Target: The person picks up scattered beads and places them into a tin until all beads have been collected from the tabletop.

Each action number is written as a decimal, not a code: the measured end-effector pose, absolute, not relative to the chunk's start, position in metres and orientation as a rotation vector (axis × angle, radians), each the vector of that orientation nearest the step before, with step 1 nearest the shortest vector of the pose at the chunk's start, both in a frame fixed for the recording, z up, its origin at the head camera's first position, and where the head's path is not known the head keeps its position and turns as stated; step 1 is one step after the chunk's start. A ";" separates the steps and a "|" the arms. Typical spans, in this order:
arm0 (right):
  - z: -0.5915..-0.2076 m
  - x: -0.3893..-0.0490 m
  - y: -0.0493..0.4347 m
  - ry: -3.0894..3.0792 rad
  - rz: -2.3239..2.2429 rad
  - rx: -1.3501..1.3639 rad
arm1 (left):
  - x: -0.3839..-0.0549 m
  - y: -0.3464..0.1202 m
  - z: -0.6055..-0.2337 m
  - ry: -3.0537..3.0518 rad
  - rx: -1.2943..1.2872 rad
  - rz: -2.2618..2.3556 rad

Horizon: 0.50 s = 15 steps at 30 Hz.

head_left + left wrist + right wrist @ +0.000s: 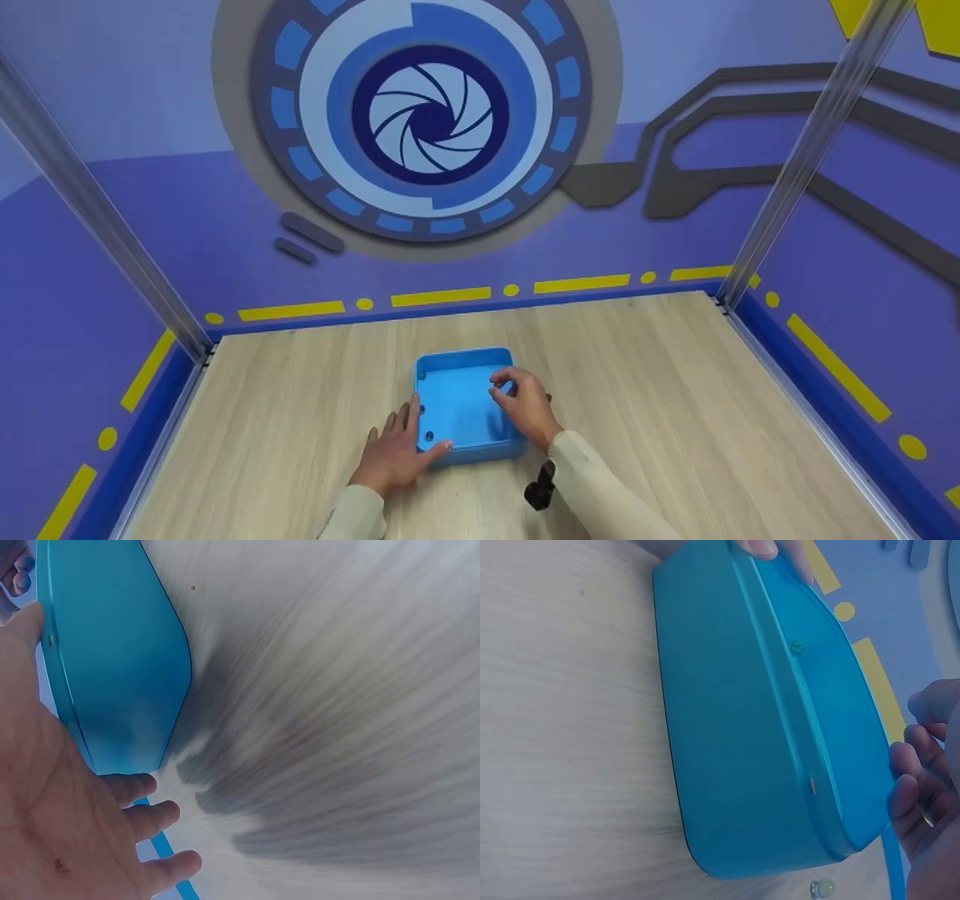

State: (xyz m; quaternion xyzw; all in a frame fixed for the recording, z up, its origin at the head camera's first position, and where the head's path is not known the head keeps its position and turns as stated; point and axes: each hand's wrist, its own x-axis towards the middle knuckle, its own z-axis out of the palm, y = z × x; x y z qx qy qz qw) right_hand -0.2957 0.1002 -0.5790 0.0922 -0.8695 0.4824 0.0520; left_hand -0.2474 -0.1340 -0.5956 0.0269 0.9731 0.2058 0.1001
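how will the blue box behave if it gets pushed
The blue box will probably feel stiff, since its walls stand upright with no visible sagging. It seems more apt to slide than tip, being low and wide on a flat table. The small beads loose inside would likely roll about.

Left wrist view crops blue box (pixel 124 652); 3 specks (pixel 430 436) inside, too small to identify.
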 end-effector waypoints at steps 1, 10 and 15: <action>-0.579 -0.296 0.100 -2.647 1.474 0.270 | -0.247 -0.134 -0.596 2.875 0.077 0.611; -0.576 -0.296 0.102 -2.624 1.485 0.277 | -0.248 -0.134 -0.595 2.885 0.081 0.608; -0.577 -0.296 0.103 -2.632 1.487 0.244 | -0.247 -0.134 -0.595 2.882 0.079 0.616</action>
